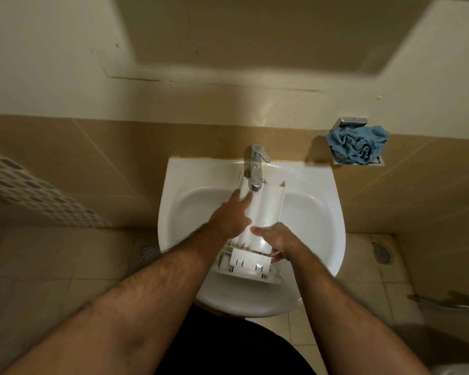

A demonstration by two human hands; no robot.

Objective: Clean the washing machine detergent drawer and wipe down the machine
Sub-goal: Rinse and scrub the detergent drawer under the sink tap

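Note:
A white plastic detergent drawer (266, 209) lies lengthwise in the white sink (317, 220), its far end under the chrome tap (256, 169). My left hand (229, 217) rests flat on the drawer's left side, fingers stretched toward the tap's spout. My right hand (278, 240) grips the drawer's near right part, fingers curled around its edge. The drawer's front panel points toward me over the basin's near rim. Whether water runs from the tap I cannot tell.
A crumpled blue cloth (358, 144) sits in a chrome holder on the tiled wall right of the sink. Floor drains (150, 251) (381, 253) lie either side of the basin. A patterned curtain (35, 193) hangs at left, a metal bar (450, 303) at right.

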